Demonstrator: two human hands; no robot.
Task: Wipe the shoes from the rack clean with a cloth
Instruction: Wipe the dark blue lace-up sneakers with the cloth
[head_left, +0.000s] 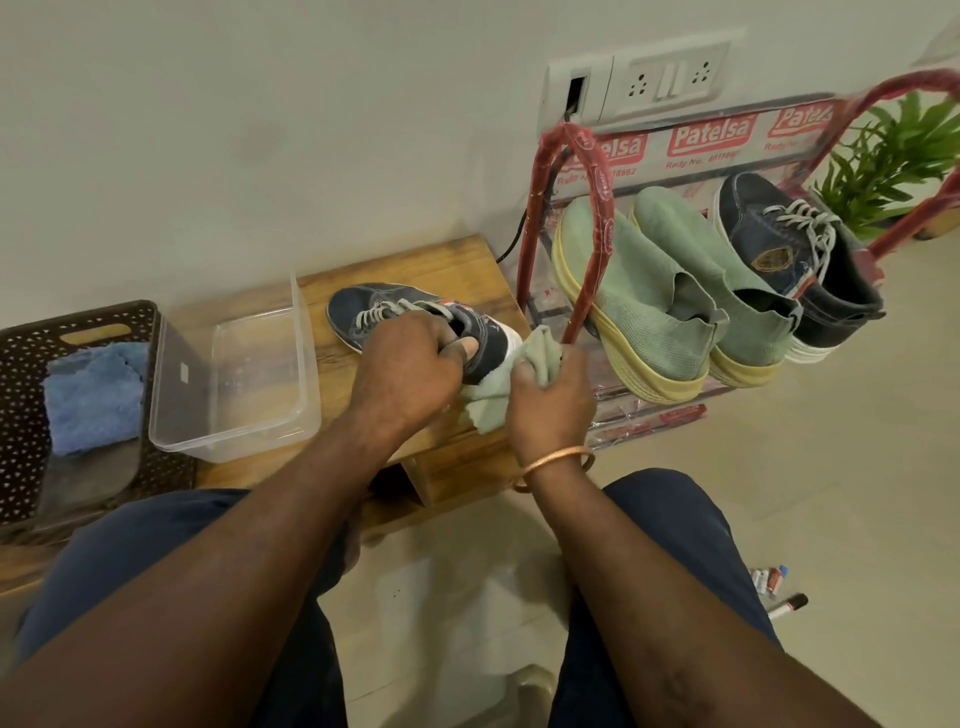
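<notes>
From the head view: pin the navy shoe (363, 312) on the worktop (457, 270) with the left grip (410, 364) grasping its collar, and sweep the green cloth (488, 400), bunched in the right grip (550, 410), firmly round the heel.

On the rack (602, 208) you faced, the plastic wrap (727, 174) carried "Patelsa" in white on red blocks, three across the back. Beneath ran "Redg No." and a number: the left one ended "18862", the middle began "4818" and its end was blurred. The oval marks on the red tubes (584, 291) were too small to read.
</notes>
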